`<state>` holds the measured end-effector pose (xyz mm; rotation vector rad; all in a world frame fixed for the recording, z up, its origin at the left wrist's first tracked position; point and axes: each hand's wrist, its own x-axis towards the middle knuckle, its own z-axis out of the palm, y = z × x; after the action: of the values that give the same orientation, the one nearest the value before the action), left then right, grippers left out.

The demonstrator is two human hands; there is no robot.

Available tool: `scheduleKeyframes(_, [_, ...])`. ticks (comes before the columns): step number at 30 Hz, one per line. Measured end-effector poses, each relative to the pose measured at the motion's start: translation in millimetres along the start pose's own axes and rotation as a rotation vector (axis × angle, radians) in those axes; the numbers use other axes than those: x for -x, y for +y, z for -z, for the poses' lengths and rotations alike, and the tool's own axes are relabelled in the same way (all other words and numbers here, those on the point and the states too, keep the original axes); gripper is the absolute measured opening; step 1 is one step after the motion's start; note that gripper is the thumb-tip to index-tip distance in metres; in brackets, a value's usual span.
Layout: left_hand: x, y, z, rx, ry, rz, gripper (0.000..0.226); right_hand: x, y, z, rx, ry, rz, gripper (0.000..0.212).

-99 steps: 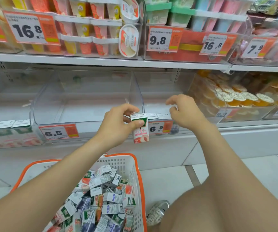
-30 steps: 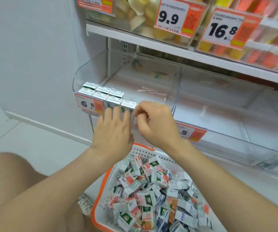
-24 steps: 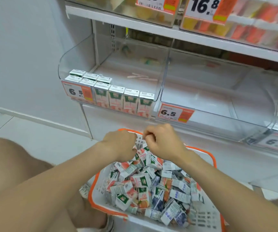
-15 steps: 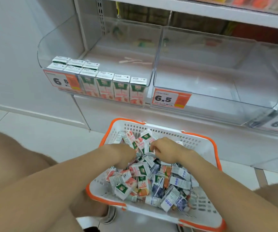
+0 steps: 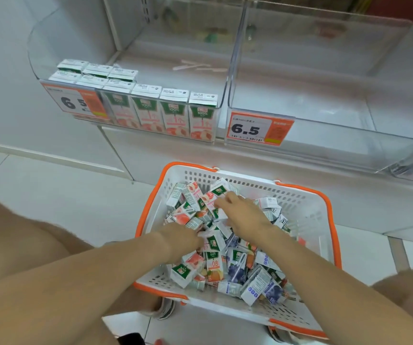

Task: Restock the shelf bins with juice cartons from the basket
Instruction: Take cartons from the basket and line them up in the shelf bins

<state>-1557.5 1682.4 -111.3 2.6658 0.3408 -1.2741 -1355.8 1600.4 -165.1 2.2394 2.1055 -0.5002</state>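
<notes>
Rummaging in the white perforated plastic basket with orange rim (image 5: 331, 220) at 6 o'clock, heaped with small rectangular juice cartons (image 5: 235, 270) of glossy printed card, tumbled at every angle. Reaching in with the left hand (image 5: 184, 236), fingertips buried beside a green-and-white carton (image 5: 213, 241), so cannot tell whether gripping or merely touching. Spreading the right hand (image 5: 244, 215) over the pile's 12 o'clock side, fingers gently bent, hold likewise impossible to confirm. Likely to go wrong: snagging a neighbour while lifting from so loose a heap and spilling it onto the smooth pale floor tiles (image 5: 63, 195); denting a soft card corner by squeezing hard; mixing flavours, given blue and orange packs among the peach ones. Also toppling the upright row of peach-printed cartons (image 5: 173, 113) at 11 o'clock, inside the clear curved acrylic shelf bin (image 5: 170, 80), by shoving a new one in carelessly. At 1 o'clock, a second clear acrylic bin (image 5: 312, 100) behind an orange-and-white paper price tag (image 5: 257, 129).
</notes>
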Motion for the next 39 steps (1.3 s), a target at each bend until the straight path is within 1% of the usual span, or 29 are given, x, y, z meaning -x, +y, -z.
scheduleKeyframes(2, [-1.6,-5.5,-0.5,0.010,0.032,0.000,0.058,2.9,0.9,13.4,-0.284,0.020,-0.083,0.055])
scheduleKeyframes(4, [1.7,-11.1,7.2,0.156,0.068,0.059,0.058,5.4,2.1,30.5,-0.508,0.034,-0.148,0.047])
scheduleKeyframes(8, [25.4,-30.0,49.1,0.614,0.200,0.125,0.063,18.2,-8.8,70.5,-0.986,0.116,-0.294,0.027])
scheduleKeyframes(11, [49.0,-43.7,73.5,1.055,0.296,0.178,0.055,30.8,-19.7,93.1,-1.196,0.187,-0.416,0.020])
scheduleKeyframes(13, [70.2,-44.7,85.6,1.347,0.288,0.129,0.054,37.9,-30.9,111.4,-1.303,0.206,-0.454,0.014])
scheduleKeyframes(14, [79.9,-42.5,90.2,1.442,0.283,0.077,0.050,40.3,-35.7,119.0,-1.390,0.212,-0.464,0.017])
scheduleKeyframes(16, [97.3,-33.2,99.0,1.545,0.291,-0.058,0.035,47.0,-45.9,134.3,-1.576,0.219,-0.463,0.025])
scheduleKeyframes(17, [104.6,-28.2,102.6,1.582,0.302,-0.116,0.030,51.7,-51.6,141.6,-1.629,0.225,-0.435,0.026])
scheduleKeyframes(19, [115.3,-19.0,109.0,1.644,0.339,-0.187,0.029,61.5,-62.4,154.7,-1.629,0.286,-0.367,0.019])
scheduleKeyframes(21, [122.3,-12.7,114.2,1.720,0.409,-0.227,0.027,71.5,-72.6,167.5,-1.505,0.395,-0.309,0.012])
scheduleKeyframes(22, [125.4,-9.6,116.6,1.751,0.447,-0.240,0.027,76.3,-76.9,173.8,-1.438,0.444,-0.307,0.010])
scheduleKeyframes(26, [130.9,-5.8,121.0,1.732,0.566,-0.250,0.031,90.8,-92.4,196.3,-1.313,0.592,-0.265,0.018])
scheduleKeyframes(28, [133.7,-12.5,123.0,1.742,0.615,-0.218,0.029,94.3,-94.8,204.0,-1.256,0.698,-0.245,0.022])
scheduleKeyframes(31, [142.4,-24.6,127.7,1.743,0.736,-0.183,0.026,92.6,-91.9,210.7,-1.153,0.830,-0.202,0.026])
scheduleKeyframes(33, [149.3,-30.0,130.7,1.694,0.854,-0.153,0.025,88.0,-91.1,215.2,-1.089,0.863,-0.164,0.032])
scheduleKeyframes(35, [155.9,-35.5,132.4,1.650,0.990,-0.082,0.026,80.4,-94.2,221.6,-1.020,0.886,-0.135,0.037])
scheduleKeyframes(37, [162.6,-43.3,132.6,1.680,1.113,-0.016,0.024,68.1,-101.7,230.5,-0.958,0.898,-0.072,0.044])
scheduleKeyframes(39, [169.2,-53.2,131.7,1.766,1.231,0.029,0.020,49.4,-110.4,241.2,-0.921,0.908,0.003,0.049])
